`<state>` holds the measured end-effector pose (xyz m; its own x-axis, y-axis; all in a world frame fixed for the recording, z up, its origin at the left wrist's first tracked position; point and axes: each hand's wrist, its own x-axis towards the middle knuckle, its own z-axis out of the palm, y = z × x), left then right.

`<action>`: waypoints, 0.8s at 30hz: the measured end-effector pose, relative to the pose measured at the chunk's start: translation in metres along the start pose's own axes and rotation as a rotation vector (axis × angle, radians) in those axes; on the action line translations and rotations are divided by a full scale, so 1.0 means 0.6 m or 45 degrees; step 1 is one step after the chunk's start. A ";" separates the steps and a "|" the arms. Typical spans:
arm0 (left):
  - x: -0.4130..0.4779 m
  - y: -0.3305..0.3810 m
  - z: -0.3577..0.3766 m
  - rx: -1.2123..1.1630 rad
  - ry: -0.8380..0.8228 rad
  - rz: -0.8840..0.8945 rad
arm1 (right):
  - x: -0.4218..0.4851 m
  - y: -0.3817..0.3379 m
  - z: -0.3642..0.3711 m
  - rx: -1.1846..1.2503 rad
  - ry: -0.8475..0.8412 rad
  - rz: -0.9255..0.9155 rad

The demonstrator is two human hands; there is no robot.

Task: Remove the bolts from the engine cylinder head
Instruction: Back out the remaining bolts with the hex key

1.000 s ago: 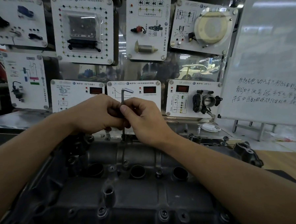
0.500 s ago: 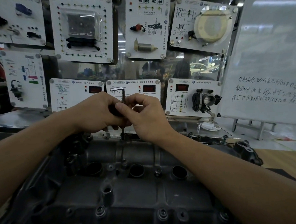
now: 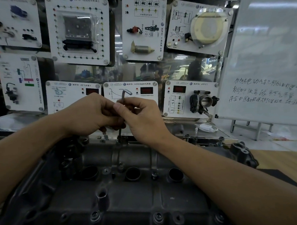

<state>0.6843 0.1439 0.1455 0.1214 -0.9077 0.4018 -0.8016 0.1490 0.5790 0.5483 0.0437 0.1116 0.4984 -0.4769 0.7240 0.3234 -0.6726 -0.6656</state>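
Note:
A dark grey engine cylinder head fills the lower half of the view. An L-shaped hex key stands upright, its tip set in a bolt at the head's far edge. My left hand and my right hand both pinch the key's long shaft at mid height; its short arm points right above them. Several more bolts sit along the near edge, among them one bolt and another bolt.
White training panels with car parts hang on the wall behind the head. A whiteboard with handwriting stands at the right. A wooden table surface shows at the right, beyond my right forearm.
The hex key has turned: its short arm pointed right, then left, and now points right again. Both hands stay on the shaft at the same bolt.

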 end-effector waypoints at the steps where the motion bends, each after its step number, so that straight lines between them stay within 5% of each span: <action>1: -0.001 0.001 0.001 0.007 0.016 0.003 | 0.001 0.000 0.000 0.013 0.015 0.009; 14: -0.005 0.011 0.002 0.007 0.177 0.008 | 0.003 -0.002 0.001 -0.035 0.031 -0.043; 24: -0.004 0.017 -0.003 0.026 -0.097 -0.006 | -0.002 -0.012 -0.001 -0.342 -0.199 -0.163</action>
<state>0.6770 0.1487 0.1518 0.0805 -0.9358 0.3433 -0.8132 0.1375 0.5655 0.5449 0.0489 0.1155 0.5916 -0.3004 0.7482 0.1780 -0.8564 -0.4847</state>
